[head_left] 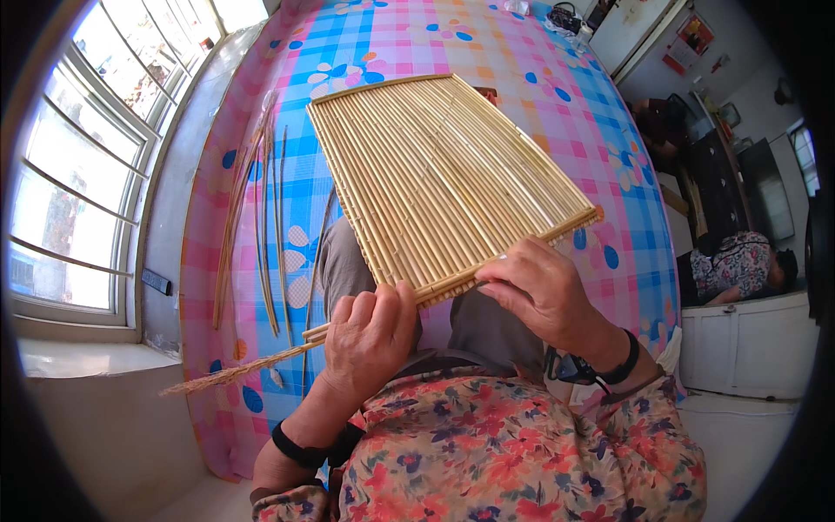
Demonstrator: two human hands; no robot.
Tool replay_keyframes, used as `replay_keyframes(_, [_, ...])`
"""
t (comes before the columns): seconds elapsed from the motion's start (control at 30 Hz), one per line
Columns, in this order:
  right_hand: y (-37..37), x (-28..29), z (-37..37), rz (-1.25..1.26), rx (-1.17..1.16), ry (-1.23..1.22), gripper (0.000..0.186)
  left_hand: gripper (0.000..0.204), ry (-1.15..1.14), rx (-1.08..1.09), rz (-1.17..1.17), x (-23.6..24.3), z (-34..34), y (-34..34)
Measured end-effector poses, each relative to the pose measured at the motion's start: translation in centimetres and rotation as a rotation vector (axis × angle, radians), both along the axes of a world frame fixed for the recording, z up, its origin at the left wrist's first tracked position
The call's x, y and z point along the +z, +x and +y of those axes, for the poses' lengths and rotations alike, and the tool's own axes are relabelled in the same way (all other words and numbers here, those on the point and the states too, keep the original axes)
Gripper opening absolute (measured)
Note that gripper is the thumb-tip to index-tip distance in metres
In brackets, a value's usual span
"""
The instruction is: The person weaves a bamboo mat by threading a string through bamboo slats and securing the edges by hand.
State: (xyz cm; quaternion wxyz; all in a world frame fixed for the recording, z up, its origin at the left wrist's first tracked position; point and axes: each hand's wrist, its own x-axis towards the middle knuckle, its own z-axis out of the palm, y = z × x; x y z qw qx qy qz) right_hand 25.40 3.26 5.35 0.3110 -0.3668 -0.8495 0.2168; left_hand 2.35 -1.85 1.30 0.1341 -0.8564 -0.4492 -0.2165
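1. As the left hand (367, 337) closes into a curl, its fingers have hold of the mat (444, 174) at the near left corner, thumb along the near edge!
2. Over to the right hand (546, 287): fingers bent, narrow, pinching that same edge, thumb tucked underneath.
3. And the mat itself? It fans out beyond both sets of fingers, slim straw-coloured rods side by side, with a strip along the far edge and another right at the fingers.
4. Look left of the left fingers: a tufted stalk (239, 370) pokes out from the fist, its feathery end pointing away, blunt ends just above it.
5. Further out past those left fingers, loose stalks (237, 217) lie lengthwise on the checked sheet (574, 130).
6. Just beyond the left fingers, a grey knee (345, 261) shows beside the mat.
7. Behind each set of fingers, a black band (624, 357) rings the wrist!
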Motion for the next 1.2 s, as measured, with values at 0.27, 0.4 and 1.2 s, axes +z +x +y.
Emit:
replay_keyframes(0.27, [-2.6, -2.5, 2.0, -0.009, 0.222, 0.099, 0.009, 0.025, -0.244, 0.001, -0.211, 1.5, 0.5, 1.0])
replay_keyframes(0.4, [-2.8, -2.9, 2.3, -0.061, 0.277, 0.162, 0.010, 0.020, -0.262, -0.021, -0.243, 0.9, 1.0, 0.9])
replay_keyframes(1.2, [-6.3, 2.3, 6.8, 0.585, 0.336, -0.746, 0.014, 0.015, -0.281, -0.004, -0.264, 0.2, 1.5, 0.0])
